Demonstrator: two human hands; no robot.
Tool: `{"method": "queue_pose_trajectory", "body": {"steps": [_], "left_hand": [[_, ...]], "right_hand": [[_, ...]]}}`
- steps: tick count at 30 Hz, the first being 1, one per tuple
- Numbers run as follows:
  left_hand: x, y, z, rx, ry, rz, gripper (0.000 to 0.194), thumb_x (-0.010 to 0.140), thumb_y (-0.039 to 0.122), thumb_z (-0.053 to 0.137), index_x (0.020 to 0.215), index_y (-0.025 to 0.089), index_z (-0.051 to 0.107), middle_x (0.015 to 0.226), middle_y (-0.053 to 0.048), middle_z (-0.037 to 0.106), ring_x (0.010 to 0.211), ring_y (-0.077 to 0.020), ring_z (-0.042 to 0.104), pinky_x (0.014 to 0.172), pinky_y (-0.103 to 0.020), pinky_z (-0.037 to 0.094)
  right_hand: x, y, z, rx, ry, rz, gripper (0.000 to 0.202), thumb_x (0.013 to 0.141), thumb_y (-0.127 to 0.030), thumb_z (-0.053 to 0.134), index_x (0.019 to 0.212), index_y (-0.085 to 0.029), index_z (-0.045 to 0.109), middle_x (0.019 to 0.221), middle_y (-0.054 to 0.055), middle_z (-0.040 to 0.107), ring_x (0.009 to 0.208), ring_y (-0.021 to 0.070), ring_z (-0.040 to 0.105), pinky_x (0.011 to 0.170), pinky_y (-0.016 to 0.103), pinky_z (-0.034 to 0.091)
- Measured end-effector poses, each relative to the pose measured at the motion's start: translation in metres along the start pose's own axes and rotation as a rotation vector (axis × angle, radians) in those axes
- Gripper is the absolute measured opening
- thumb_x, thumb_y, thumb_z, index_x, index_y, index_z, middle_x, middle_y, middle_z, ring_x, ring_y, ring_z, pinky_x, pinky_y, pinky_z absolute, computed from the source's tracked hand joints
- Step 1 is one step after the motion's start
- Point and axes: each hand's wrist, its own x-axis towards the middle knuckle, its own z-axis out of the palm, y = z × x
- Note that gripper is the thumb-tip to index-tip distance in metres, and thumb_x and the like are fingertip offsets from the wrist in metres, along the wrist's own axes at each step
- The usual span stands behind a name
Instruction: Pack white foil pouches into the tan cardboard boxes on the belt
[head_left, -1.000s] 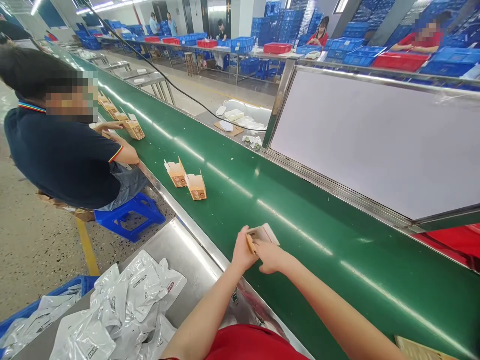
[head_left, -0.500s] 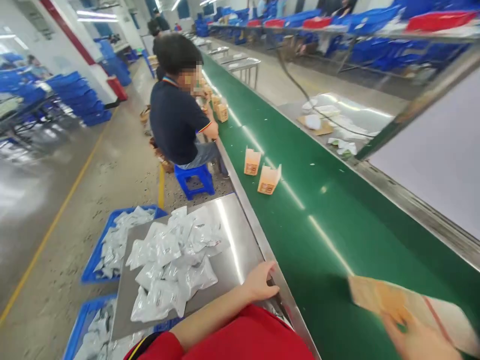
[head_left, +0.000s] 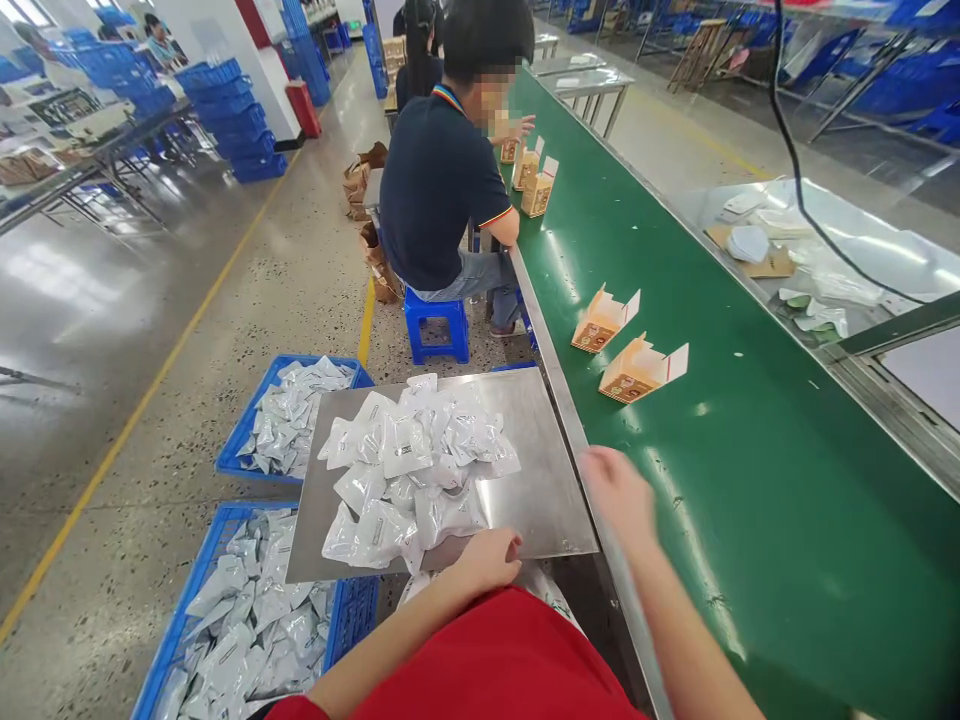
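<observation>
My left hand [head_left: 491,560] is at the near edge of a metal plate [head_left: 536,500], its fingers curled, with nothing visible in them. A heap of sealed white pouches [head_left: 405,445] lies on the plate beyond it. My right hand [head_left: 621,495], blurred by motion, is above the near side of the green conveyor belt [head_left: 750,480]; its fingers are smeared. Beyond it two open orange-and-white cartons stand on the belt, a nearer one [head_left: 634,375] and a farther one [head_left: 600,322], with flaps raised.
Blue crates of pouches stand at lower left, one nearer [head_left: 176,630] and one farther [head_left: 240,425]. A person [head_left: 442,190] sits on a blue stool [head_left: 436,325] beside the belt, near more cartons [head_left: 538,190]. A side table [head_left: 885,235] holds white material behind the belt.
The view has turned. My right hand has moved left, and the flat carton it held is out of sight. My left hand has left the belt's edge, its fingers now curled.
</observation>
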Motion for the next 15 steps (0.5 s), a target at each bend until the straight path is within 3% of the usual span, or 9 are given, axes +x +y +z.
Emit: {"method": "queue_pose_trajectory", "body": {"steps": [4,7,9,11,13,15], "left_hand": [[-0.016,-0.014,-0.024,-0.007,0.055,-0.047,0.03,0.067,0.022,0.047,0.094,0.019,0.06,0.085,-0.007,0.062,0.077,-0.0223,0.055,0.073,-0.035,0.041],[-0.025,-0.022,-0.038,-0.042,0.104,-0.07,0.03,0.066,0.02,0.045,0.093,0.018,0.059,0.085,-0.007,0.062,0.078,-0.0213,0.055,0.073,-0.033,0.041],[-0.028,-0.026,-0.044,-0.077,0.126,-0.069,0.031,0.067,0.02,0.045,0.094,0.018,0.059,0.086,-0.007,0.063,0.078,-0.021,0.056,0.073,-0.032,0.042],[-0.028,-0.027,-0.048,-0.113,0.143,-0.056,0.029,0.067,0.021,0.047,0.093,0.019,0.06,0.085,-0.006,0.064,0.077,-0.0202,0.057,0.072,-0.032,0.043],[-0.024,-0.023,-0.055,-0.134,0.166,-0.039,0.024,0.069,0.022,0.047,0.089,0.019,0.06,0.082,-0.005,0.064,0.075,-0.0189,0.057,0.073,-0.032,0.043],[-0.014,-0.015,-0.067,-0.171,0.283,-0.013,0.024,0.073,0.025,0.045,0.092,0.018,0.058,0.088,-0.005,0.063,0.082,-0.0183,0.057,0.079,-0.033,0.043]], "right_hand": [[0.042,-0.058,0.099,-0.094,-0.216,0.149,0.061,0.078,-0.055,0.05,0.124,-0.016,0.045,0.104,0.013,0.051,0.086,0.0198,0.055,0.077,0.037,0.045],[0.054,-0.076,0.141,-0.142,-0.236,0.238,0.071,0.071,-0.048,0.058,0.129,-0.014,0.039,0.115,0.017,0.042,0.094,0.0261,0.052,0.08,0.04,0.043],[0.053,-0.071,0.144,-0.136,-0.225,0.271,0.071,0.069,-0.042,0.058,0.129,-0.011,0.037,0.116,0.017,0.04,0.094,0.0236,0.052,0.081,0.036,0.043],[0.046,-0.059,0.13,-0.121,-0.202,0.298,0.066,0.069,-0.038,0.057,0.125,-0.008,0.039,0.114,0.018,0.042,0.094,0.022,0.051,0.082,0.034,0.044],[0.037,-0.046,0.103,-0.107,-0.17,0.293,0.058,0.07,-0.034,0.054,0.121,-0.008,0.043,0.112,0.016,0.044,0.097,0.0211,0.049,0.086,0.034,0.042],[0.024,-0.039,0.066,-0.085,-0.167,0.23,0.052,0.068,-0.027,0.055,0.117,-0.011,0.048,0.111,0.012,0.046,0.1,0.0183,0.048,0.092,0.033,0.04]]}}
